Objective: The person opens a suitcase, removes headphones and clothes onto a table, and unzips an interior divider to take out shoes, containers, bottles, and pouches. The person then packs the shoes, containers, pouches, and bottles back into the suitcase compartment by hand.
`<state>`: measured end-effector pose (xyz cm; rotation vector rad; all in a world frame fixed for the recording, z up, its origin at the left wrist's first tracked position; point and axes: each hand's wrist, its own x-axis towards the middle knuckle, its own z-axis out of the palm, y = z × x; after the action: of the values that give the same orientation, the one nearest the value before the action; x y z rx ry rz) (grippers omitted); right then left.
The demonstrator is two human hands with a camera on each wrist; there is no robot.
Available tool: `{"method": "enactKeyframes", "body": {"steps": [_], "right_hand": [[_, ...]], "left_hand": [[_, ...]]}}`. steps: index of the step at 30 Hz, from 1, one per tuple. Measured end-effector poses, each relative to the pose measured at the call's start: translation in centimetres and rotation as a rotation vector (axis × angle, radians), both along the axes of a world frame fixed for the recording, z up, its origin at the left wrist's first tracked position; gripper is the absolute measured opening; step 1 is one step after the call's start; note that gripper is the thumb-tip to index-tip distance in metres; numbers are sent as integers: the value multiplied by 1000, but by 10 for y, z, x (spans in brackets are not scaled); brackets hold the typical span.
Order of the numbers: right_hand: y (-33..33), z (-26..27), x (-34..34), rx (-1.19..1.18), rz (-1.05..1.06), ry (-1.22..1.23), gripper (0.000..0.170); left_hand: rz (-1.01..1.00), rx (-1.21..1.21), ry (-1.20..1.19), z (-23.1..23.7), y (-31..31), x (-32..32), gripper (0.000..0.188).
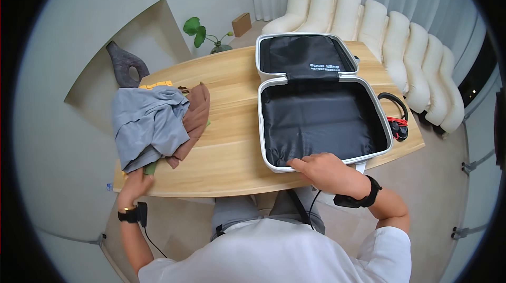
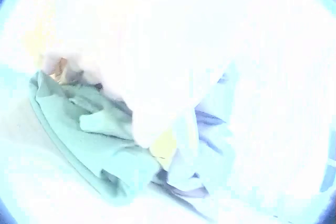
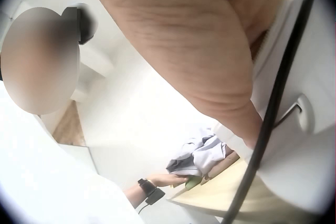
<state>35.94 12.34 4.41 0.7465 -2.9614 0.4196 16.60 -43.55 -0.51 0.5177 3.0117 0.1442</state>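
A small white suitcase (image 1: 262, 125) with a black lining lies open on the wooden table, its lid folded back on the far side. My right hand (image 1: 329, 173) grips its near rim, fingertips over the edge; in the right wrist view that hand (image 3: 199, 40) fills the top beside the white shell. At the table's left end is a heap of clothes: a grey-blue garment (image 1: 150, 122) on top, a brown one (image 1: 196, 119) beneath. My left hand (image 1: 136, 184) holds a green garment (image 1: 151, 168) at the heap's near edge, fingers partly hidden. The left wrist view is washed out.
A black cable with red ties (image 1: 399, 125) lies right of the suitcase. Something yellow (image 1: 156, 85) shows behind the clothes. Beyond the table are a grey sculpture (image 1: 126, 67), a potted plant (image 1: 221, 48), a brown box (image 1: 241, 25) and a cream sofa (image 1: 371, 30).
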Motion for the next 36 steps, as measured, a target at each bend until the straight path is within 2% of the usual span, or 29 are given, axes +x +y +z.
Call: {"method": "enactKeyframes", "body": {"steps": [1, 2, 4, 5, 7, 10, 11, 13, 15, 17, 19, 22, 23, 24, 25, 26, 27, 28, 29, 30, 32, 36], "right_hand": [[-1, -4, 0, -4, 8, 0, 29], [-3, -10, -1, -13, -4, 69, 26], [-5, -13, -1, -21, -9, 137, 22], [-6, -11, -1, -31, -3, 156, 21], [-11, -11, -2, -37, -8, 176, 20], [-30, -13, 0, -67, -31, 214, 20], [-37, -11, 1, -91, -11, 246, 17], [-47, -6, 6, -104, 30, 266, 12], [-53, -3, 14, -74, 70, 217, 10], [-56, 2, 25, -86, 80, 139, 26], [-53, 8, 34, -86, 119, 77, 44], [-33, 24, 47, -162, 114, -8, 42], [-22, 42, 49, -76, 56, -145, 41], [-2, 67, 46, -111, 40, -169, 37], [17, 81, 38, -147, 21, -189, 34], [42, 80, 27, -81, -5, -102, 32], [57, 92, 12, -108, -177, -98, 29], [84, 85, -8, -65, -226, 52, 27], [102, 89, -29, -119, -404, -12, 25], [126, 86, -52, -45, -420, 84, 24], [163, 85, -91, -51, -551, -49, 24], [209, 37, -140, 73, -568, -35, 19]], "left_hand": [[-86, -99, 24, 16, 26, 29, 62], [-38, -104, -175, 48, 62, 50, 62], [-116, 141, -307, 80, 107, 72, 60], [-112, 142, -306, 90, 125, 73, 60], [-416, 363, -315, 106, 159, 65, 58], [-400, 277, -329, 133, 219, 47, 57], [-419, 278, -330, 133, 235, 35, 57], [-677, 369, -94, 116, 266, 5, 59], [-703, 358, -40, 100, 296, -25, 60], [-720, 354, 16, 85, 323, -56, 62], [-723, 449, -127, 71, 343, -84, 63], [-753, 386, -66, 45, 360, -108, 61], [-765, 430, -103, 38, 363, -110, 54], [-755, 441, -109, 42, 369, -107, 54], [-745, 464, -112, 42, 370, -104, 49], [-736, 484, -116, 43, 370, -100, 45], [-729, 430, -77, 47, 369, -95, 39], [-725, 435, -82, 45, 369, -94, 39], [-738, 439, -33, 43, 368, -95, 37], [-752, 443, 19, 42, 368, -96, 35], [-779, 482, 91, 34, 371, -101, 31], [-821, 563, 218, 24, 375, -102, 27]]}}
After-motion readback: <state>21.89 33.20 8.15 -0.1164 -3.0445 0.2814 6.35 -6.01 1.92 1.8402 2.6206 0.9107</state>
